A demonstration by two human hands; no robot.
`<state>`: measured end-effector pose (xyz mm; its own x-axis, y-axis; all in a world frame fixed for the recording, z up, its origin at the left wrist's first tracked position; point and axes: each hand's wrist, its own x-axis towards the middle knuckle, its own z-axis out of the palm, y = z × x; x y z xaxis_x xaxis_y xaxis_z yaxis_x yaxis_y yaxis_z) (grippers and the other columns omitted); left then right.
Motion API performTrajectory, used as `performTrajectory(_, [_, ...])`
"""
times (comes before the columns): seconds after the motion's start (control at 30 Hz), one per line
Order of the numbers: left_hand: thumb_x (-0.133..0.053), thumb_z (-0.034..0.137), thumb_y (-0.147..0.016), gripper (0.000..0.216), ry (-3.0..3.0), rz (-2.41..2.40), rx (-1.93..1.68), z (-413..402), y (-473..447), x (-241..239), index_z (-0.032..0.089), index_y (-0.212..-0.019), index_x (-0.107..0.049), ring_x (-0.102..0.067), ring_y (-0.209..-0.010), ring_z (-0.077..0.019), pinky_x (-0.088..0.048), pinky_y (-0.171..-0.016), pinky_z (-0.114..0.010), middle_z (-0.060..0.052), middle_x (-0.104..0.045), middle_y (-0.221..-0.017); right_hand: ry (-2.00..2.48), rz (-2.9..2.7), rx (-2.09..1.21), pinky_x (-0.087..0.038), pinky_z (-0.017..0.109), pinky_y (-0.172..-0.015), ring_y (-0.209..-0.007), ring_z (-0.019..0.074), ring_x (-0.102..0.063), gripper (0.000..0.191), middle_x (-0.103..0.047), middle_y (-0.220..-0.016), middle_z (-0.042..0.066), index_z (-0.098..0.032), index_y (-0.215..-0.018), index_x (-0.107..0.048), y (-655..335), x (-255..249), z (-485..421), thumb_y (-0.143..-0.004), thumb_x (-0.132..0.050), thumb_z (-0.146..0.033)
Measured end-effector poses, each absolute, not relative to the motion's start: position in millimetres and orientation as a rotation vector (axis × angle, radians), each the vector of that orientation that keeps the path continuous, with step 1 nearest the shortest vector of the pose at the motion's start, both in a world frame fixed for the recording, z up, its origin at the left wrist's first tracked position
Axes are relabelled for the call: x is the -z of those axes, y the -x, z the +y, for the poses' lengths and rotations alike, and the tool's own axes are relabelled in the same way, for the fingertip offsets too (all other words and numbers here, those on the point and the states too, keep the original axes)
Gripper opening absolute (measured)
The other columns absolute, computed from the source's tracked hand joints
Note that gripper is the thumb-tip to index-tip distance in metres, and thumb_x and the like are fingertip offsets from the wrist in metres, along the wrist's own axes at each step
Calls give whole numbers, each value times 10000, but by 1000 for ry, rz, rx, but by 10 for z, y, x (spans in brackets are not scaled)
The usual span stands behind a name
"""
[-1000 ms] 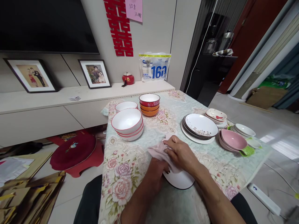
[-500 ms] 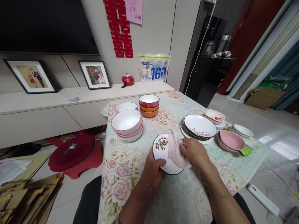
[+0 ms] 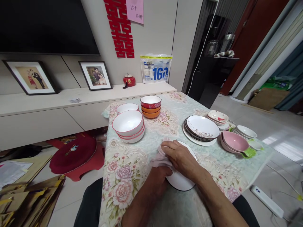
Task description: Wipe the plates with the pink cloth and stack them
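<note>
A white plate with a dark rim (image 3: 181, 182) is held low over the near part of the table. My left hand (image 3: 159, 180) grips its left edge, with the thumb on the upper face. My right hand (image 3: 181, 157) lies across the plate and presses a pale pink cloth (image 3: 162, 159) over its left side; part of the cloth hangs past the edge. The plate's brown flower print is hidden under hand and cloth. Beyond my right hand stands a stack of dark-rimmed plates (image 3: 202, 126).
White bowls with red rims (image 3: 128, 123) stand left, beside stacked red and orange bowls (image 3: 151, 107). Pink dishes (image 3: 235, 142), small white bowls (image 3: 246, 131) and a patterned dish (image 3: 217, 116) sit right on the flowered tablecloth (image 3: 127, 173). A red stool (image 3: 75, 154) is at the left.
My right hand has swept the cloth leftward across the plate, from its right side to its left edge. The plate has shifted slightly right and nearer, and its flower print is now covered.
</note>
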<state>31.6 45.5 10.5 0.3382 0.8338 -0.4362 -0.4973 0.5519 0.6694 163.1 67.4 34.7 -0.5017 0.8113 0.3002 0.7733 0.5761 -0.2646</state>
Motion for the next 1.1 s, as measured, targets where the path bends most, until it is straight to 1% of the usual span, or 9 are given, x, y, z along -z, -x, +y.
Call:
performTrajectory(0.17, [-522,14,-402,534,-502,813,-851,462,-290,-95,140,-901,-664,-609,-671,-198,-422,-617,-288,-20,-674,-685,1745,-2245,-200,-411,279,-800,-961,192,-618,187,-676,-1091,81,-193,-1021,-636,-1728,-439,691,-978,-455,-166])
performTrajectory(0.3, [-511,11,-432,757,-543,696,-849,472,-259,-116,164,-1161,-650,-673,-802,-243,-470,-697,-309,-50,-746,-852,2181,-2110,-197,-330,288,-671,-822,197,-637,230,-697,-942,87,-188,-916,-640,-1882,-458,719,-994,-437,-262])
performTrajectory(0.47, [-618,54,-524,759,-479,747,-950,480,-250,-137,159,-1276,-600,-692,-873,-271,-508,-769,-354,-80,-766,-953,2375,-2005,-342,-292,299,-633,-835,219,-652,278,-725,-938,110,-187,-928,-651,-2000,-451,723,-988,-402,-294])
performTrajectory(0.63, [-565,6,-436,814,-406,833,-974,490,-290,-131,146,-1237,-615,-696,-874,-283,-514,-773,-369,-67,-770,-899,2401,-1996,-159,-317,305,-641,-847,223,-662,274,-691,-994,123,-171,-972,-661,-1897,-425,720,-997,-402,-256])
performTrajectory(0.73, [-543,0,-416,799,-404,801,-912,474,-307,-133,155,-1195,-631,-695,-870,-287,-507,-752,-364,-65,-765,-884,2239,-2089,-8,-368,303,-671,-860,217,-658,264,-661,-1092,132,-165,-1108,-639,-1770,-396,706,-998,-401,-194])
performTrajectory(0.8, [-540,1,-408,743,-411,804,-877,456,-311,-129,160,-1125,-652,-689,-837,-280,-492,-713,-348,-51,-753,-831,2046,-2204,35,-414,308,-729,-948,231,-647,296,-640,-1202,146,-160,-1209,-604,-1692,-379,684,-989,-406,-153])
performTrajectory(0.9, [-542,10,-404,565,-426,827,-842,434,-308,-113,155,-932,-677,-668,-787,-256,-456,-661,-317,-28,-714,-731,1665,-2372,-22,-445,319,-876,-1110,232,-598,359,-599,-1349,122,-178,-1276,-574,-1606,-369,642,-962,-425,-89])
performTrajectory(1.0, [-542,35,-417,390,-425,822,-803,425,-306,-103,160,-768,-658,-655,-780,-245,-446,-660,-312,-23,-689,-693,1381,-2456,-161,-439,318,-945,-1157,206,-577,375,-604,-1370,75,-225,-1260,-588,-1586,-387,619,-948,-440,-77])
performTrajectory(1.1, [-535,20,-407,445,-434,831,-806,427,-308,-109,158,-808,-669,-664,-785,-259,-462,-681,-329,-26,-697,-688,1511,-2348,-219,-439,295,-895,-1099,193,-604,308,-646,-1277,84,-217,-1201,-609,-1657,-420,637,-962,-440,-122])
